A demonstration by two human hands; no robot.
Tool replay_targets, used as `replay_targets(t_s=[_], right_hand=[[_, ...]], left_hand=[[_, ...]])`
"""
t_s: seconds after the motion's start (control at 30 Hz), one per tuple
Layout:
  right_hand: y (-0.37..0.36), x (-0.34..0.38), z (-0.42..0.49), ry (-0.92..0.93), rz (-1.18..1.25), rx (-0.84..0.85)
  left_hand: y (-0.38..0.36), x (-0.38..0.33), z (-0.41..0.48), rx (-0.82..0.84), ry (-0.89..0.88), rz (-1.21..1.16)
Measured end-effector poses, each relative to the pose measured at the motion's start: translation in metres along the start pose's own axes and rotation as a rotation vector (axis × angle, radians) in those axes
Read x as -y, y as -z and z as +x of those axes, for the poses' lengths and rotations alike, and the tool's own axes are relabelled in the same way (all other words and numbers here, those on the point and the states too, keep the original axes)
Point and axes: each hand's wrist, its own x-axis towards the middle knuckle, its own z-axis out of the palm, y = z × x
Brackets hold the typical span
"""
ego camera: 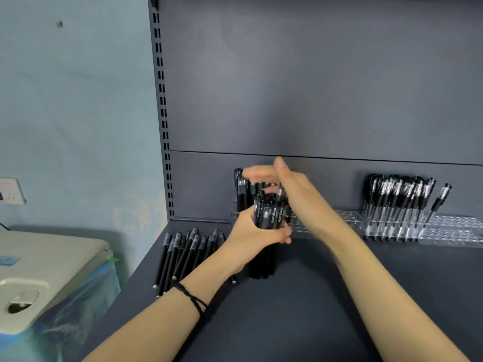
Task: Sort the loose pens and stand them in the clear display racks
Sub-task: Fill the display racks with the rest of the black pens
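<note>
My left hand (257,232) grips a bundle of black pens (269,216), held upright with its lower end on the dark shelf. Above the bundle's tops hovers my right hand (283,182), blurred by motion; its thumb sticks up and its fingers reach left over the pens, and I cannot tell whether they pinch one. Behind the hands a few black pens (240,189) stand in the left end of the clear display rack (449,228). Further right, a dense row of black clip pens (400,199) stands in the same rack.
Several loose black pens (183,254) lie in a pile on the dark shelf (300,309), left of my left hand. The grey back panel (313,87) rises behind the rack. A white machine (44,273) under blue plastic sits beyond the shelf's left edge.
</note>
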Motion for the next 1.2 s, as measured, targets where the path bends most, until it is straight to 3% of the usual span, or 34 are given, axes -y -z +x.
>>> replay_targets(t_s=[0.13,0.37,0.43,0.5,0.6,0.7,0.87,1.1,1.2], right_hand=[[-0.002,0.002,0.006,-0.095,-0.133,0.174],[-0.004,-0.004,0.002,-0.049,-0.363,0.273],[0.001,-0.004,-0.002,-0.078,-0.276,0.281],[0.005,-0.004,-0.003,-0.08,-0.141,0.185],[0.007,-0.017,-0.003,-0.063,0.12,-0.193],[0.007,-0.033,-0.013,-0.237,0.199,-0.419],[-0.004,-0.051,-0.041,-0.487,0.317,-0.299],[0.019,-0.057,-0.05,-0.432,0.241,-0.345],[0.047,-0.061,-0.038,-0.39,0.281,-0.425]], left_hand=[[0.006,0.006,-0.002,0.057,0.085,0.016],[0.005,0.007,-0.003,0.165,0.144,0.015],[0.003,0.008,-0.005,0.184,0.158,-0.011],[0.002,0.007,-0.006,0.196,0.164,-0.04],[-0.001,0.006,-0.006,0.172,0.17,-0.128],[-0.006,0.007,-0.004,0.088,0.202,-0.32],[-0.008,0.007,-0.005,0.022,0.327,-0.486],[-0.012,0.003,-0.004,0.044,0.387,-0.472],[-0.021,0.0,0.008,-0.104,0.406,-0.531]])
